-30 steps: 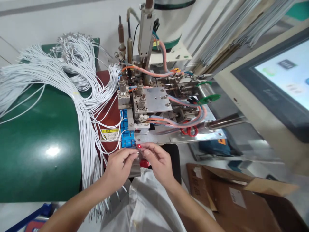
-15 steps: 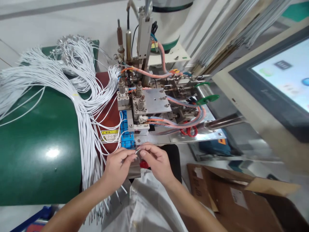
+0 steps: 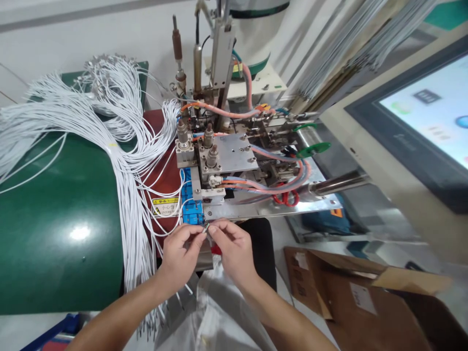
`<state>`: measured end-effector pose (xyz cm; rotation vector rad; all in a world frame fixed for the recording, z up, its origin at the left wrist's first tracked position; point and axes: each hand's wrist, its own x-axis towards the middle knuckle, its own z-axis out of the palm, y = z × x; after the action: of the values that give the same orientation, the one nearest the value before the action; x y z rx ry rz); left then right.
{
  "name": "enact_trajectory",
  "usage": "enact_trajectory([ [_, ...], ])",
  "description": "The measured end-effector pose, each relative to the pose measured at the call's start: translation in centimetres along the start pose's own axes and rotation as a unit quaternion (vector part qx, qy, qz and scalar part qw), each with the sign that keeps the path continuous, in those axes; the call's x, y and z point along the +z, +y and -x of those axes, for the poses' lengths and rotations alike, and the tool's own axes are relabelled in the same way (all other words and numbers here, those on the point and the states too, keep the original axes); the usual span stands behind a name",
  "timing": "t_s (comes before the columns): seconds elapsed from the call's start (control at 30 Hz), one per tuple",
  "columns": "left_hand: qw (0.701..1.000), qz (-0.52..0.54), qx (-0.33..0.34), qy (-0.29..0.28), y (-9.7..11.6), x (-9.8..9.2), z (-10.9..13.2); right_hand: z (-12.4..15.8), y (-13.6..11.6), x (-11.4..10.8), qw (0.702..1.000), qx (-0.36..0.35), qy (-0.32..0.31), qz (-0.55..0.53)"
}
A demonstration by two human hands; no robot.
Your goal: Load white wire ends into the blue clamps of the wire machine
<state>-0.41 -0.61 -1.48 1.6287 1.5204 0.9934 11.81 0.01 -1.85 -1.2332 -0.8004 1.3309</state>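
Note:
My left hand (image 3: 182, 251) pinches the end of a white cable (image 3: 205, 228) between thumb and fingers. Fine wire tips stick out there, too small to make out well. My right hand (image 3: 236, 246) meets it from the other side, thumb and fingertips closed on those wire ends. Both hands are just in front of the blue fixture blocks (image 3: 192, 210) at the machine's front left corner. Several white cables loop into these blocks from the left. A large bundle of white cables (image 3: 126, 195) hangs down beside my left forearm.
The green padded surface (image 3: 62, 234) lies to the left. A machine with a metal plate (image 3: 234, 153), hoses and a solder wire spool (image 3: 312, 141) stands ahead. At right are a touchscreen (image 3: 435, 107) and, below it, an open cardboard box (image 3: 358, 302). A warning label (image 3: 165, 207) is near the blocks.
My right hand has shifted slightly left, closer to the left fingertips. The brown-sleeved rod at the machine's back left has risen a little. My left hand is nearly still.

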Motion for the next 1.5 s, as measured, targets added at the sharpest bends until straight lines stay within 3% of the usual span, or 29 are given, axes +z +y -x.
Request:
enact_trajectory([
  [0.13,1.0,0.013,-0.009,-0.015,-0.1,0.0,0.0,-0.1,0.2,-0.3,0.989,-0.112,0.0,0.097],
  [0.23,0.997,0.015,-0.02,-0.066,0.2,-0.7,-0.4,-0.6,-0.2,-1.0,0.968,-0.174,-0.061,0.173],
  [0.5,0.954,-0.081,-0.03,-0.288,1.5,-3.8,-2.1,-2.1,-2.6,-2.6,0.892,-0.143,-0.307,0.3],
  [0.57,0.957,-0.095,-0.029,-0.274,1.7,-3.7,-2.2,-1.8,-2.2,-2.1,0.9,-0.172,-0.275,0.292],
  [0.7,0.99,-0.051,-0.039,-0.128,1.3,-2.5,-1.7,-0.7,-0.4,-0.7,0.97,-0.156,-0.077,0.169],
  [0.77,0.995,-0.026,-0.049,-0.081,0.8,-1.8,-1.3,-0.3,0.5,-0.2,0.983,-0.131,-0.027,0.122],
  [1.23,0.987,0.084,-0.113,-0.08,-0.2,-1.1,-0.7,-1.0,0.2,-0.4,0.996,0.08,-0.031,-0.037],
  [1.33,0.985,0.096,-0.119,-0.078,-0.5,-1.0,-0.6,-0.8,0.7,-0.4,0.994,0.092,-0.027,-0.058],
  [1.5,0.982,0.104,-0.125,-0.098,-0.6,-1.2,-0.6,-0.8,0.3,-0.4,0.998,0.051,-0.027,-0.024],
])
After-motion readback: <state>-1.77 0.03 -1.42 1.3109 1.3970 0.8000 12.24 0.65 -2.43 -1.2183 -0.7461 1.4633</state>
